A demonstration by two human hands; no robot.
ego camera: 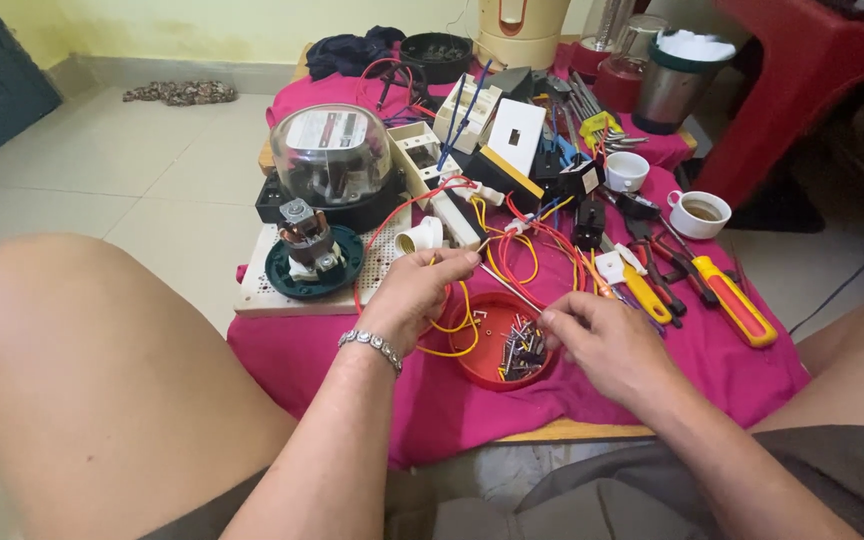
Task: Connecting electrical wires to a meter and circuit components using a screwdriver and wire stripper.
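I see left hand [414, 293] pinching yellow wire [449, 345], light, springy; right hand [592, 340] fingertips narrowed over red tray [472, 365] of small screws [519, 350], slippery, best pinched singly

Beyond our left hand we see a glass-domed electricity meter [332, 160]; right of our right hand lie a yellow-handled screwdriver [734, 301] and a tea cup [698, 213].

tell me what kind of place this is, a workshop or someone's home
Most likely a home used as a makeshift electrical workbench. A low table under a pink cloth stands on a tiled floor; on it lie a glass-domed electricity meter, screwdrivers and a cup of tea, with kitchen jars behind.
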